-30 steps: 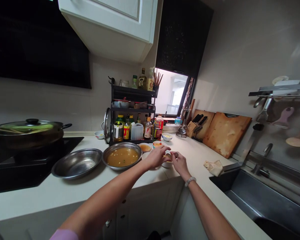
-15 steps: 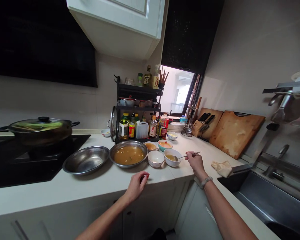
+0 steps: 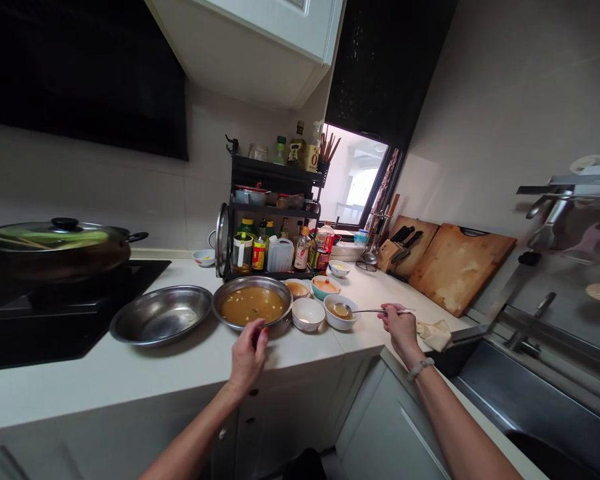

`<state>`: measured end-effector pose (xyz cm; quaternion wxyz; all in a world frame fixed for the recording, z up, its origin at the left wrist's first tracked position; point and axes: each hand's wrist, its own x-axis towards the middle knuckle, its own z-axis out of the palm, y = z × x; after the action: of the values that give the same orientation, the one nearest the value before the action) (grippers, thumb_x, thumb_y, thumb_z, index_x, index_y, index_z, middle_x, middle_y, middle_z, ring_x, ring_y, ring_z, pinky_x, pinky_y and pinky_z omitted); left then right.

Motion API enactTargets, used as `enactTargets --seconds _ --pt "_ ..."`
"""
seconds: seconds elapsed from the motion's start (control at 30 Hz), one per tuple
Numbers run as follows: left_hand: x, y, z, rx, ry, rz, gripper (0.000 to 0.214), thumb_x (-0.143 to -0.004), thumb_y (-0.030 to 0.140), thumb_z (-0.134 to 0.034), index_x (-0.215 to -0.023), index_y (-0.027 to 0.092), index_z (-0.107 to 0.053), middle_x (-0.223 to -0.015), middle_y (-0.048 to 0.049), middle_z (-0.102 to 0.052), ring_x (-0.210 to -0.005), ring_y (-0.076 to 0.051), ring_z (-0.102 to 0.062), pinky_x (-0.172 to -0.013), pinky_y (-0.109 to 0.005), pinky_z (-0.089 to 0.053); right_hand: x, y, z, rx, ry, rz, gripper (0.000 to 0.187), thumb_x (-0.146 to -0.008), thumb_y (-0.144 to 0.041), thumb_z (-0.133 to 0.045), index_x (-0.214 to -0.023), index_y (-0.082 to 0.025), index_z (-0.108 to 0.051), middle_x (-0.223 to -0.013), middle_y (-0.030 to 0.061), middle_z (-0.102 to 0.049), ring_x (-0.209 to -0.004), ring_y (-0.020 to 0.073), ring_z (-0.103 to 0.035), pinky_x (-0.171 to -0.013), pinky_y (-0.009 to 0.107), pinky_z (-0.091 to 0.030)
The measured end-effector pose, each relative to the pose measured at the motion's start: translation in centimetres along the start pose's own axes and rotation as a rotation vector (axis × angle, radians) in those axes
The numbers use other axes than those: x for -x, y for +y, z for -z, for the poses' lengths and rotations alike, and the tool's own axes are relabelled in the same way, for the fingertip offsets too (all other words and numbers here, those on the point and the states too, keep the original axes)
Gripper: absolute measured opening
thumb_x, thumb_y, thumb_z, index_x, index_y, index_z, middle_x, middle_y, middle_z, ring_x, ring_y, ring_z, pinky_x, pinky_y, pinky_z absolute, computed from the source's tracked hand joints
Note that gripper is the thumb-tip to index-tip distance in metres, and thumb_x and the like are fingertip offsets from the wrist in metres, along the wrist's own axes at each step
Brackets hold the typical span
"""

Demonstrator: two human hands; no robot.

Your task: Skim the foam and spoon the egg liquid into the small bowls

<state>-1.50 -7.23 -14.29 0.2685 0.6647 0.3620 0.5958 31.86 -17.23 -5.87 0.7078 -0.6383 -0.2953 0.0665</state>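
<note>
Along the kitchen wall runs the white bench, carrying nearly everything in view. At its back stands the black rack, tight to the wall, likely so that its bottles are in reach without crowding the front. The lidded pan sits on the hob at the far left, greens showing through its glass cover. Next come the shallow metal dish and, just beside it, the metal basin of brown liquid with pale bits afloat, perhaps paired for easy transfer.

The left hand is at the basin's near side, thumb and fingers loosely curled and apart, with nothing seen in its grasp; whether it touches the rim I cannot tell. The right hand is pinched on the spoon's handle, well back from the bowls, which presumably keeps the fingers dry and gives a long reach.

Smaller again, the white bowl of yellowish liquid sits right of the patterned bowl, both near the bench's front edge, apparently for close work. Last, the spoon slants leftward, its head down in the white bowl.
</note>
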Motion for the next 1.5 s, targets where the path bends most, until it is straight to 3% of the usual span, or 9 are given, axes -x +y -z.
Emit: enactTargets --seconds 0.17,0.27,0.47,0.8,0.97,1.2,1.33,1.4,1.5 --pt "-1.4 -2.7 3.2 -0.079 0.337 0.292 0.031 -0.079 0.046 -0.052 -0.095 0.019 -0.053 -0.077 -0.0049 -0.061 -0.069 -0.021 -0.059 -0.067 -0.033 -0.046 0.5 -1.2 -0.1 -0.094 0.013 -0.038 0.027 -0.058 -0.037 -0.061 -0.072 -0.014 -0.06 -0.047 0.0013 -0.058 -0.037 0.0083 -0.043 -0.034 0.016 -0.027" --pt "-2.4 -4.3 3.9 -0.099 0.401 0.453 0.031 -0.078 0.049 -0.052 -0.086 0.019 -0.051 -0.07 -0.0013 -0.056 -0.062 -0.019 -0.055 -0.062 -0.032 -0.044 0.7 -1.9 -0.2 -0.101 0.016 -0.035 0.026 -0.058 -0.036 -0.062 -0.071 -0.014 -0.06 -0.046 0.0011 -0.058 -0.036 0.0078 -0.043 -0.033 0.016 -0.028" --pt "-3.7 -5.0 3.7 0.094 0.352 0.515 0.031 -0.074 0.049 -0.056 -0.079 0.019 -0.052 -0.059 0.0036 -0.051 -0.053 -0.014 -0.048 -0.054 -0.026 -0.038 0.5 -3.1 -0.5 -0.14 0.001 -0.033 0.022 -0.059 -0.032 -0.063 -0.071 -0.013 -0.06 -0.046 0.0012 -0.058 -0.037 0.0072 -0.044 -0.033 0.015 -0.029" --pt "-3.1 -4.4 3.5 0.385 0.195 0.512 0.039 -0.07 0.054 -0.06 -0.058 0.021 -0.044 -0.047 0.0069 -0.039 -0.043 -0.009 -0.034 -0.042 -0.021 -0.027 -0.1 -4.8 -1.2 -0.159 -0.061 0.0 0.021 -0.057 -0.03 -0.067 -0.068 -0.013 -0.06 -0.047 0.0021 -0.058 -0.037 0.0062 -0.043 -0.031 0.015 -0.028" --pt "-3.1 -4.3 3.6 0.564 0.163 0.546 0.039 -0.067 0.053 -0.066 -0.062 0.02 -0.044 -0.047 0.0086 -0.041 -0.04 -0.006 -0.032 -0.038 -0.019 -0.025 0.7 -6.5 -3.7 -0.215 -0.154 -0.008 0.022 -0.058 -0.03 -0.069 -0.069 -0.013 -0.061 -0.049 0.0028 -0.059 -0.039 0.0058 -0.043 -0.033 0.014 -0.028" --pt "-3.1 -4.3 3.7 0.696 0.141 0.576 0.041 -0.064 0.05 -0.071 -0.064 0.019 -0.045 -0.049 0.0082 -0.046 -0.039 -0.004 -0.035 -0.039 -0.017 -0.026 3.6 -6.9 -9.9 -0.216 -0.295 -0.033 0.026 -0.063 -0.036 -0.069 -0.073 -0.013 -0.061 -0.052 0.0018 -0.06 -0.041 0.0073 -0.046 -0.034 0.016 -0.033" --pt "-3.1 -4.2 3.8 0.702 0.135 0.579 0.041 -0.063 0.05 -0.071 -0.063 0.019 -0.044 -0.048 0.0083 -0.046 -0.038 -0.004 -0.034 -0.037 -0.016 -0.026 6.1 -5.7 -12.9 -0.05 -0.435 0.124 0.031 -0.074 -0.044 -0.062 -0.084 -0.015 -0.063 -0.055 0.0014 -0.061 -0.042 0.0109 -0.05 -0.036 0.021 -0.039" --pt "-3.1 -4.2 3.8 0.707 0.131 0.577 0.041 -0.063 0.05 -0.072 -0.063 0.019 -0.044 -0.048 0.0083 -0.046 -0.037 -0.004 -0.035 -0.037 -0.016 -0.026 7.4 -5.3 -13.7 0.07 -0.516 0.317 0.03 -0.081 -0.043 -0.056 -0.089 -0.016 -0.064 -0.06 0.003 -0.063 -0.049 0.0146 -0.056 -0.044 0.025 -0.047" --pt "-3.1 -4.2 3.8 0.722 0.125 0.572 0.041 -0.063 0.05 -0.072 -0.063 0.019 -0.044 -0.048 0.0085 -0.046 -0.037 -0.004 -0.035 -0.036 -0.016 -0.026 9.1 -5.1 -14.0 0.188 -0.673 0.693 0.023 -0.088 -0.035 -0.051 -0.096 -0.02 -0.067 -0.084 0.0076 -0.069 -0.079 0.0206 -0.066 -0.072 0.034 -0.055"
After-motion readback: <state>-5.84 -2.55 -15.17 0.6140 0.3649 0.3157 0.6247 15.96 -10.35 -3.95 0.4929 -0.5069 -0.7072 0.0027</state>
